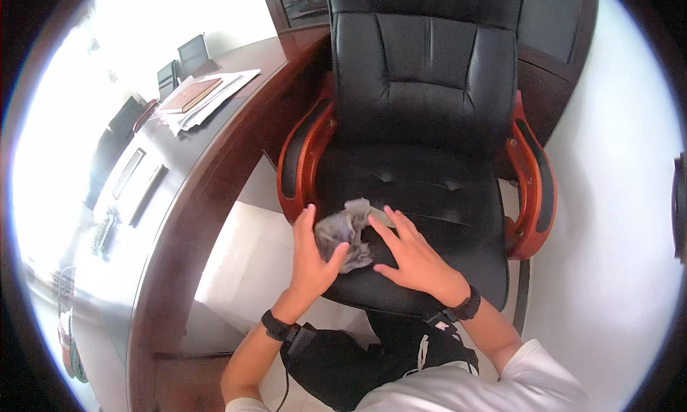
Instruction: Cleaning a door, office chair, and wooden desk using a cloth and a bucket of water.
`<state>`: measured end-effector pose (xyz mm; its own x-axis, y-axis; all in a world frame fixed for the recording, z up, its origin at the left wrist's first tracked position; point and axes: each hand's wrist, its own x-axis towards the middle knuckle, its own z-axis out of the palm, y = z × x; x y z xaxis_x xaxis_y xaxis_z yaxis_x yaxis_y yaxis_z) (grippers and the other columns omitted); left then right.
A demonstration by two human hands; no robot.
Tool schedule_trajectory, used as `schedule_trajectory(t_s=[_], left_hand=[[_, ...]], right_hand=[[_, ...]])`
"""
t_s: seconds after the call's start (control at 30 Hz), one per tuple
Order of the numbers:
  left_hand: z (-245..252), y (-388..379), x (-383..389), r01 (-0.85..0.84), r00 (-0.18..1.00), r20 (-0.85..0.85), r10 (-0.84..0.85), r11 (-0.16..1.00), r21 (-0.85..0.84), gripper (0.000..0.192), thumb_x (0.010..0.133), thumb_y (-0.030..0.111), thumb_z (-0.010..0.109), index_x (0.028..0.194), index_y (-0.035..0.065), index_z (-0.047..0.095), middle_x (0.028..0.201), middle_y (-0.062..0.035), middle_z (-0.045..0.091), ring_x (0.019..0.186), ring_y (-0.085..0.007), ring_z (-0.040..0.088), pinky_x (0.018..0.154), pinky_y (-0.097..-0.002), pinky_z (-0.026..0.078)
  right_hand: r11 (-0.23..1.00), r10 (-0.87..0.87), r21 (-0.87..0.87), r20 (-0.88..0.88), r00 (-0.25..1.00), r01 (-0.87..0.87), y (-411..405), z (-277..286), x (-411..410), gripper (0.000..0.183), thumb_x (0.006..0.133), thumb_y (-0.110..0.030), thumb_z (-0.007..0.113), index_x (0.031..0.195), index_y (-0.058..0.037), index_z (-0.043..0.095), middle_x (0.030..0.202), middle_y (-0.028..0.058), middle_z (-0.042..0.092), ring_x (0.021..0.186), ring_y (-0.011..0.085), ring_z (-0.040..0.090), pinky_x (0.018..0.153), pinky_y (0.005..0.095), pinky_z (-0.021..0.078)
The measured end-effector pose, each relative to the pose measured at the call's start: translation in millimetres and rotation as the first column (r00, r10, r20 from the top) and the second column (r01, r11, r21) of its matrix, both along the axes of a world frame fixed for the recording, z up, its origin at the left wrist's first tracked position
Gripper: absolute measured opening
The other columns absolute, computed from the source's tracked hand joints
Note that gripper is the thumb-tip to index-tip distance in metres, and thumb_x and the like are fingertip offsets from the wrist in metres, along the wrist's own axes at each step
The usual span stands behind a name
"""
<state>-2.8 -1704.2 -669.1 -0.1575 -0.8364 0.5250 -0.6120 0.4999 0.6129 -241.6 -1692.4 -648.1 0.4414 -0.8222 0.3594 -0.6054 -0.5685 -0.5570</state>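
A crumpled grey cloth (343, 237), somewhat blurred, is over the front left part of the black leather seat (424, 197) of an office chair. At the cloth's left edge is my left hand (314, 256), its thumb and fingers spread wide; the thumb overlaps the cloth in the picture. Whether they touch is not clear. My right hand (416, 251) is held to the right of the cloth with its fingers apart and nothing in them. A pale strip (382, 217) shows behind the right fingertips; what it is I cannot tell.
Wooden armrests (306, 154) flank the seat, below a tall padded backrest (426, 63). Along the left curves a dark wooden desk (214, 159) bearing papers (236, 84), a brown notebook (190, 96) and a white box-like object (145, 194). A white wall (612, 197) stands at the right.
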Motion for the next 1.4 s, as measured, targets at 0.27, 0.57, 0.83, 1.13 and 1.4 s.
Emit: schedule_trajectory(t_s=[0.27, 0.57, 0.83, 1.13, 1.4], left_hand=[[-39.0, -10.7, 1.5, 0.048, 0.865, 0.497, -0.067, 0.998, 0.051, 0.088, 0.073, 0.050, 0.078, 0.145, 0.0163, 0.041, 0.132, -0.0252, 0.042, 0.125, -0.0493, 0.039, 0.102, -0.0574, 0.037], [-45.0, -33.3, -3.0, 0.004, 0.846, 0.534, 0.013, 1.000, -0.030, 0.051, 0.067, 0.016, 0.079, 0.113, 0.0098, 0.060, 0.115, -0.0159, 0.054, 0.106, -0.0380, 0.052, 0.086, -0.0481, 0.048], [-38.2, -46.4, 66.9, -0.141, 0.828, 0.396, 0.397, 0.831, -0.538, 0.048, 0.067, 0.005, 0.076, 0.112, 0.0029, 0.060, 0.116, -0.0223, 0.053, 0.108, -0.0417, 0.052, 0.094, -0.0507, 0.044], [-39.0, -101.6, 53.1, -0.452, 0.872, 0.003, 0.490, 0.807, -0.380, 0.036, 0.083, 0.007, 0.066, 0.117, -0.0007, 0.055, 0.114, -0.0228, 0.051, 0.111, -0.0414, 0.049, 0.097, -0.0481, 0.040], [70.7, -210.0, -16.0, -0.355, 0.857, 0.132, 0.499, 0.755, -0.552, 0.039, 0.083, 0.018, 0.071, 0.115, 0.0023, 0.057, 0.119, -0.0236, 0.050, 0.112, -0.0427, 0.049, 0.093, -0.0490, 0.043]], right_hand=[[0.987, -0.143, 0.069, -0.058, 0.988, 0.147, 24.1, -37.6, -25.6, 0.070, 0.081, -0.021, 0.073, 0.142, -0.0066, 0.042, 0.143, 0.0278, 0.038, 0.134, 0.0453, 0.037, 0.111, 0.0489, 0.0357], [0.937, -0.318, -0.115, 0.107, 0.942, 0.329, 43.8, -61.9, -57.3, 0.046, 0.076, -0.008, 0.072, 0.120, -0.0029, 0.059, 0.126, 0.0187, 0.054, 0.123, 0.0387, 0.050, 0.104, 0.0466, 0.0421], [0.894, -0.330, -0.265, 0.153, 0.932, 0.360, 51.3, -101.9, -75.6, 0.028, 0.075, -0.006, 0.070, 0.102, -0.0041, 0.064, 0.111, 0.0154, 0.059, 0.113, 0.0363, 0.056, 0.093, 0.0456, 0.0469], [0.877, -0.336, -0.297, 0.185, 0.923, 0.379, 52.4, -106.4, -67.7, 0.018, 0.072, -0.005, 0.070, 0.089, -0.0047, 0.063, 0.099, 0.0127, 0.061, 0.100, 0.0333, 0.060, 0.084, 0.0438, 0.0480], [0.893, -0.313, -0.274, 0.190, 0.931, 0.356, 52.3, -111.4, -58.2, 0.016, 0.070, -0.007, 0.071, 0.083, -0.0061, 0.062, 0.093, 0.0107, 0.059, 0.092, 0.0309, 0.059, 0.080, 0.0425, 0.0476]])
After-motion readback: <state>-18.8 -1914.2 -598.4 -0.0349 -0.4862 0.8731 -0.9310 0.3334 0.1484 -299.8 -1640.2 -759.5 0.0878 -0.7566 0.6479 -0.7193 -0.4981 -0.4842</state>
